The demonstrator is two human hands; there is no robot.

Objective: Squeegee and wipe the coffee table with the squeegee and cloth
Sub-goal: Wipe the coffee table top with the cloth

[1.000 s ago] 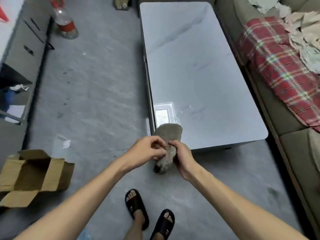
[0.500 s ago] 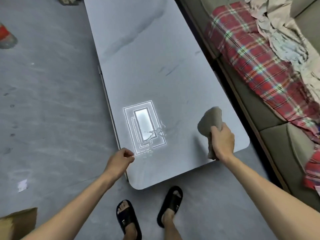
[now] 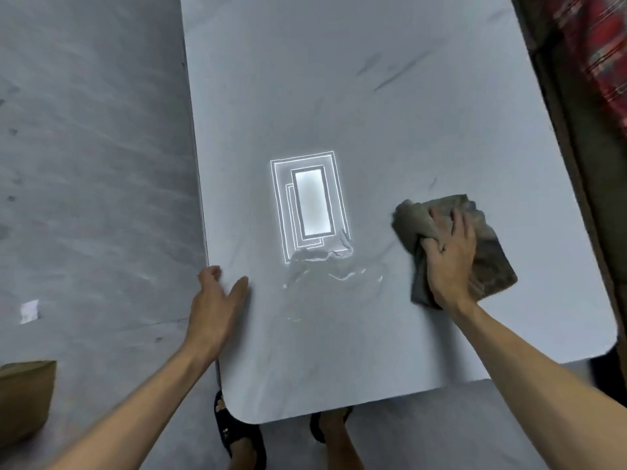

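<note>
Grey concrete floor (image 3: 95, 164) runs down the left, and a pale glossy bench (image 3: 305, 79) fills the middle, its long sides running from near to far. A ceiling light reflection (image 3: 310, 205) glares off the top, and thin water streaks (image 3: 325, 266) lie just on its near side.

Half a second ago the cloth (image 3: 492, 262) hung bunched from the right fist above the near right part of the bench. Now it is down on the surface there, partly spread. The right hand (image 3: 451, 262) lies on top of it, fingers (image 3: 458, 225) reaching toward the far end and the thumb tucked into a gathered fold on the cloth's left side, so it is grasping the cloth as well as pressing it. The left hand (image 3: 213, 300) was loosely clenched at the left edge. It has since released and rests flat on that edge, holding nothing, probably as a brace.

This looks like the start of the wiping pass, with the wet patch to the cloth's left not yet reached. No squeegee is in view.

The cloth's flatter half lies right of the hand. Its long axis seems to run near to far, leaning right at the near end, though it is close to square.
</note>
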